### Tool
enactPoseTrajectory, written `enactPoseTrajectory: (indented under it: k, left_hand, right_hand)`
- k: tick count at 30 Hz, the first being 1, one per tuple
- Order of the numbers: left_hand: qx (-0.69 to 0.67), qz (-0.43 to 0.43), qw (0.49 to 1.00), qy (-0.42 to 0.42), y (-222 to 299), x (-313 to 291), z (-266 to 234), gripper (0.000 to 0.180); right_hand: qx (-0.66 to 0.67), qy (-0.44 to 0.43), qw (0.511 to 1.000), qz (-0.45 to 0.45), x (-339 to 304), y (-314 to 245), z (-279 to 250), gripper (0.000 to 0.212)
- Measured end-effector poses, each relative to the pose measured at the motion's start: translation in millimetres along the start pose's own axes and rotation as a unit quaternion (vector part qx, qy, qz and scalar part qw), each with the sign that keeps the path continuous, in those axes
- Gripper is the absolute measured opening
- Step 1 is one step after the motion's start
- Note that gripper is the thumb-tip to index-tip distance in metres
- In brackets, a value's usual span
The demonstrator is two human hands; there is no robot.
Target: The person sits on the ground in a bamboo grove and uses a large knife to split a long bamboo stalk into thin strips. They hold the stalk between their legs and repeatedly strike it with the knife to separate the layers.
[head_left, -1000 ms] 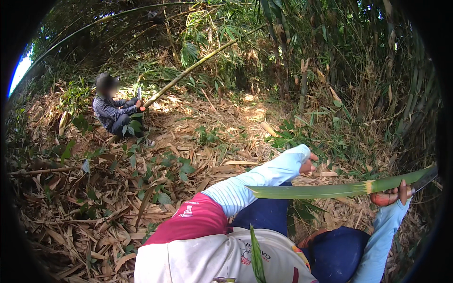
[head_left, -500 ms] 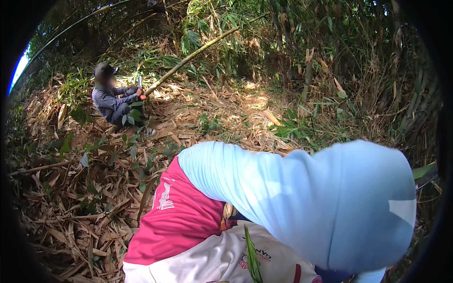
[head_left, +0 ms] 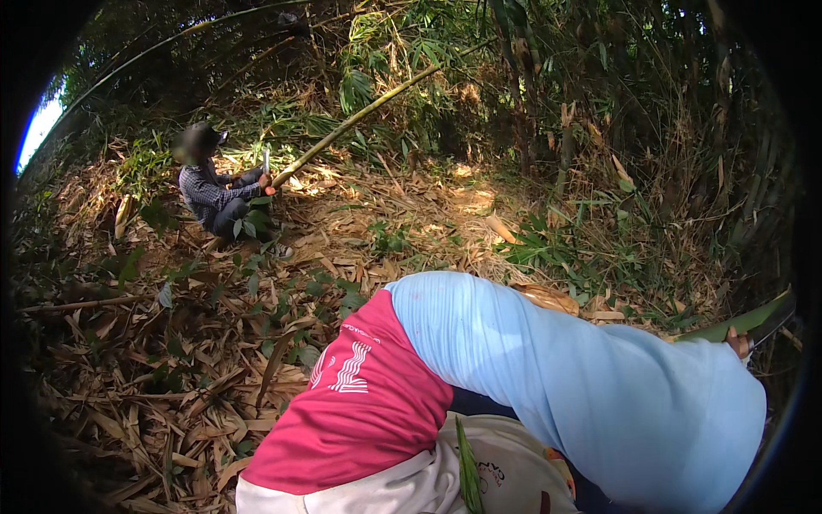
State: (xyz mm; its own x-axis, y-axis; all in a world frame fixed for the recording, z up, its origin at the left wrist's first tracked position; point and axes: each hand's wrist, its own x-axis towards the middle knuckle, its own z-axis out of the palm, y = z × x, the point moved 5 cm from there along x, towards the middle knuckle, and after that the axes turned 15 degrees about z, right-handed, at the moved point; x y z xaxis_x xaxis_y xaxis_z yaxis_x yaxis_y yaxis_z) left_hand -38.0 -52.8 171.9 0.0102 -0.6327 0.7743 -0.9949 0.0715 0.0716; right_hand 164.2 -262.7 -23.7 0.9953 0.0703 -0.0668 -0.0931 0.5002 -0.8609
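The right hand (head_left: 738, 344) shows only as fingers at the frame's right edge, wrapped around a green bamboo strip (head_left: 747, 322) beside a dark blade (head_left: 775, 324), gripped near its end for control. A light-blue sleeve (head_left: 582, 385) hides the left hand, so its fingers cannot be told.

The light-blue sleeve (head_left: 591, 385) hides the left hand entirely. Only a fingertip of the right hand (head_left: 738, 344) shows. The green bamboo strip (head_left: 743, 324) is cut off behind the sleeve.
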Motion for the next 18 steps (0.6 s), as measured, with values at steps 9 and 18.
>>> enactPoseTrajectory:
  k: [9,18]
  left_hand:
    - [-0.023,-0.369,0.922,-0.119,-67.8,-101.9,26.2,0.057]
    - [-0.037,-0.434,0.899,-0.045,-77.3,-142.5,78.5,0.040]
  right_hand:
    - [0.000,-0.043,0.999,-0.011,6.7,7.7,-23.2,0.023]
    - [-0.007,0.044,0.998,-0.046,-14.1,2.2,-9.0,0.024]
